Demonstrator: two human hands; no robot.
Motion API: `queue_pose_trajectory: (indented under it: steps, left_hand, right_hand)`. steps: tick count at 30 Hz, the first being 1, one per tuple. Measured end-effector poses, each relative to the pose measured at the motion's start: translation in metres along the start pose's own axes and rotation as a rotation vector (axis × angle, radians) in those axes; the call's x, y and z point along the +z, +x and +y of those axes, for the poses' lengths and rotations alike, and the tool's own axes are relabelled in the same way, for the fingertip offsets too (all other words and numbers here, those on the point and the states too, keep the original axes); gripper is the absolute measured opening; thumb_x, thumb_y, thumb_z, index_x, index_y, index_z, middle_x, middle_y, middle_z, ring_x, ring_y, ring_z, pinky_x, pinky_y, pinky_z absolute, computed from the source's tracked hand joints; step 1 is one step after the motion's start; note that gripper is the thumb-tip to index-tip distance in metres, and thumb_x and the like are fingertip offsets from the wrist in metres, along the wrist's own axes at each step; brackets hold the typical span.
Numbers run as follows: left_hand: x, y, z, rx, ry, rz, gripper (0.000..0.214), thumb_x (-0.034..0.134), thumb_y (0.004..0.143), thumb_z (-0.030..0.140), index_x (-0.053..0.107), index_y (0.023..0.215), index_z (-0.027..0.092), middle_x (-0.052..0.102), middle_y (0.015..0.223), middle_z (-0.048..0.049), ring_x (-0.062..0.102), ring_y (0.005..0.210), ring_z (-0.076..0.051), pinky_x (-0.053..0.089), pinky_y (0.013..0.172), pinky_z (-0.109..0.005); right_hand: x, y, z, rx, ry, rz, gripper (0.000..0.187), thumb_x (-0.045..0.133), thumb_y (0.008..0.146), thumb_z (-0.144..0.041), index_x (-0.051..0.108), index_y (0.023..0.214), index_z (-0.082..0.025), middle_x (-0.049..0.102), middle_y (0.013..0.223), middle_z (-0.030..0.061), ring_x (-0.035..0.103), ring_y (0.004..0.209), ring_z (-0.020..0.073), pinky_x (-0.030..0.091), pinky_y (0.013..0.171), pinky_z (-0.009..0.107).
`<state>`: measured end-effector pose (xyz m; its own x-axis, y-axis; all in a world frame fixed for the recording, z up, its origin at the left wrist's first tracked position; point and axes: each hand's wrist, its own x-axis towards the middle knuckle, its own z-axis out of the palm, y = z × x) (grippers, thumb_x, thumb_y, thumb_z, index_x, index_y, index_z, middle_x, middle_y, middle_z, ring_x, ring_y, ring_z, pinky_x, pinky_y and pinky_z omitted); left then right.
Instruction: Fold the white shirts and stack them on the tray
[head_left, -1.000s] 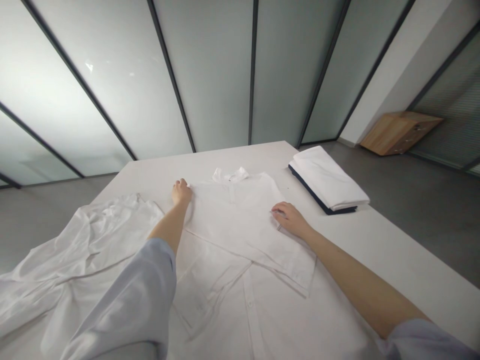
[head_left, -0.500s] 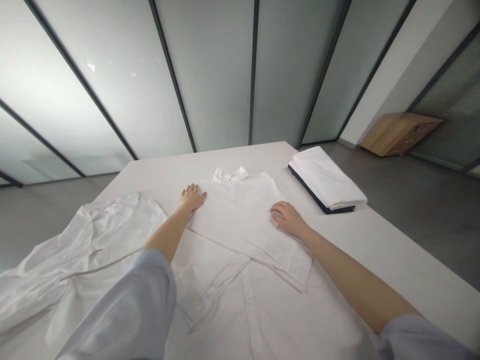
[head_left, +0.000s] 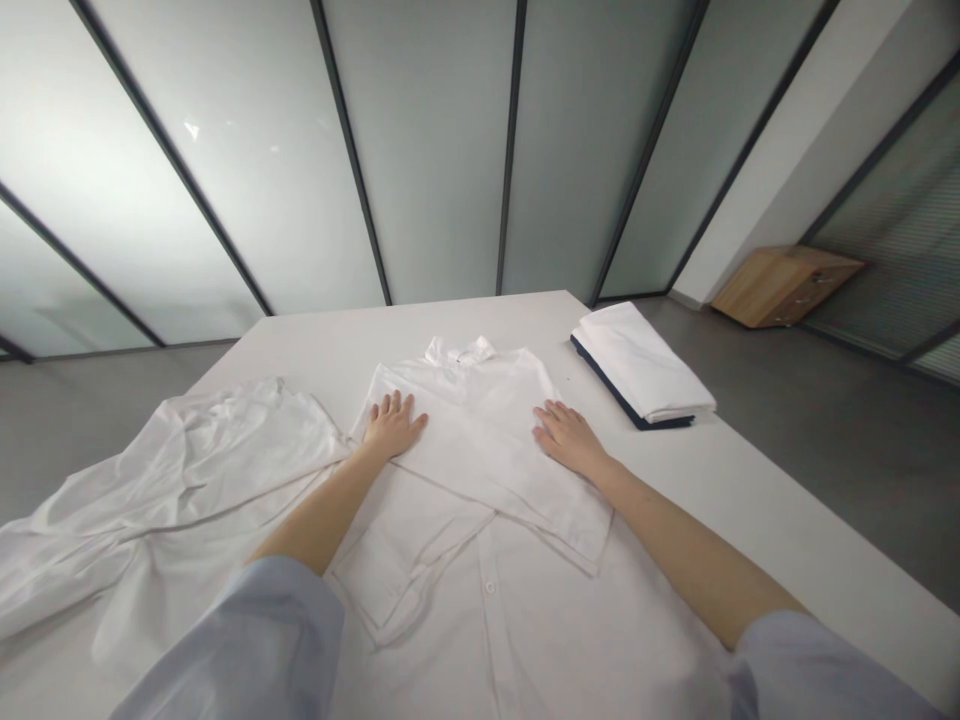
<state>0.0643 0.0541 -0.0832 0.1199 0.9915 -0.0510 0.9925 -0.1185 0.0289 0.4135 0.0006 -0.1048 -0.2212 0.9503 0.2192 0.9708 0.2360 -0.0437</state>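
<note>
A white button-up shirt (head_left: 480,420) lies spread on the table, its collar at the far end and its sleeves folded across the body. My left hand (head_left: 395,425) rests flat on the shirt's left part below the shoulder, fingers spread. On the opposite side, my right hand (head_left: 568,436) also lies on the fabric, fingers stretched out and slightly apart. Neither hand grips the cloth. The shirt's lower part runs toward me, with a button placket down the middle, and leaves the view at the bottom.
Left of the shirt lies a second, rumpled white shirt (head_left: 225,450), close against it. A folded white garment (head_left: 645,360) sits on a dark folded one (head_left: 611,385) near the right edge of the white table (head_left: 337,340). Beyond stand frosted glass panels and a wooden cabinet (head_left: 784,285).
My left hand has shifted from the shirt's left edge inward onto the fabric. My right hand has gone from curled at the right edge to lying flatter on the shirt.
</note>
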Motion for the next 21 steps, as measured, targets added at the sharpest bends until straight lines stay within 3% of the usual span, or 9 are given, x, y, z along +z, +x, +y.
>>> queue_pose_trajectory:
  steps: [4,7,9,13,16,21]
  left_hand:
    - [0.001,-0.004,-0.001,0.013,0.017,0.009,0.071,0.023,0.094,0.058,0.027,0.151,0.016,0.019,0.158,-0.0168,0.017,0.145,-0.034,0.020,0.114,-0.052]
    - [0.002,-0.006,0.000,0.017,0.037,0.009,0.072,0.021,0.094,0.059,0.025,0.151,0.016,0.019,0.159,-0.0162,0.017,0.145,-0.033,0.020,0.114,-0.051]
    - [0.002,-0.008,0.000,0.015,0.049,0.009,0.072,0.020,0.094,0.059,0.025,0.152,0.015,0.019,0.159,-0.0162,0.017,0.145,-0.033,0.020,0.114,-0.050]
    - [0.002,-0.010,0.001,0.017,0.061,0.028,0.072,0.020,0.094,0.058,0.026,0.151,0.015,0.020,0.158,-0.0167,0.018,0.145,-0.033,0.021,0.114,-0.050]
    - [0.002,-0.011,0.001,0.017,0.059,0.040,0.071,0.020,0.094,0.058,0.027,0.151,0.015,0.021,0.158,-0.0161,0.019,0.145,-0.033,0.021,0.114,-0.050]
    - [0.004,-0.010,0.001,0.016,0.049,0.042,0.071,0.021,0.094,0.058,0.027,0.151,0.015,0.021,0.158,-0.0161,0.019,0.145,-0.033,0.021,0.114,-0.050]
  right_hand:
    - [-0.022,0.006,-0.002,-0.018,-0.032,-0.044,0.037,0.047,0.093,-0.038,0.063,0.120,-0.020,0.059,0.131,0.0152,0.055,0.118,0.0309,0.041,0.097,0.043]
    - [-0.040,0.031,0.006,0.056,0.012,-0.133,0.030,0.047,0.092,-0.038,0.069,0.101,-0.021,0.070,0.108,0.0117,0.063,0.101,0.0257,0.044,0.086,0.034]
    - [-0.045,0.056,0.015,0.156,0.087,-0.153,0.027,0.047,0.092,-0.034,0.070,0.099,-0.020,0.072,0.102,0.0090,0.064,0.096,0.0225,0.044,0.079,0.028]
    - [-0.036,0.106,0.032,0.351,0.200,-0.111,0.030,0.046,0.090,-0.026,0.069,0.107,-0.017,0.071,0.107,0.0091,0.064,0.099,0.0207,0.044,0.076,0.024]
    - [-0.019,0.133,0.038,0.461,0.208,-0.073,0.036,0.048,0.090,-0.030,0.065,0.117,-0.015,0.068,0.117,0.0115,0.062,0.106,0.0219,0.044,0.082,0.025]
    - [-0.002,0.156,0.040,0.497,0.158,-0.061,0.038,0.050,0.089,-0.042,0.067,0.116,-0.020,0.065,0.122,0.0113,0.060,0.111,0.0246,0.044,0.087,0.029]
